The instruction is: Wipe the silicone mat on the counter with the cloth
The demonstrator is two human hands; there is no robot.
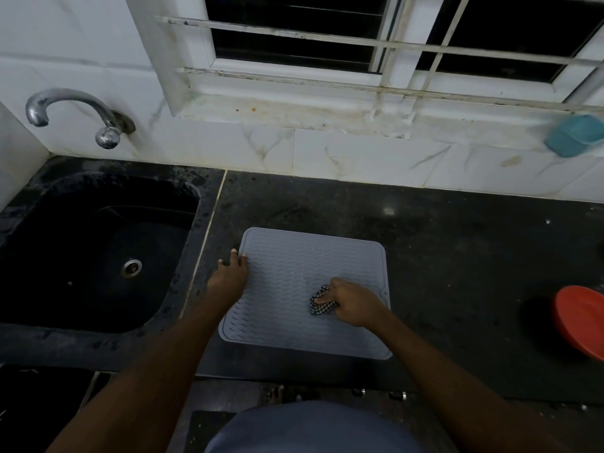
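Mat [294, 273] under both hands, cloth [318, 304] bunched.

Grey mat [294, 273] with a wavy ridged pattern on the speckled black desk [441, 240], black-and-white checked cloth [320, 304], red bowl [581, 322], teal tub [575, 135], black sink [98, 250].

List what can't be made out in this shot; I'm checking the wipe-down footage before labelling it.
Head view, the only one:
- Cloth: mostly hidden inside the right hand; its full size and shape can't be seen.
- Silicone mat: its left edge lies under the left hand, and dirt or wetness is unreadable in the dim light.
- Red dish: cut off by the right edge.
- Blue container: blurred and cut off by the right edge.
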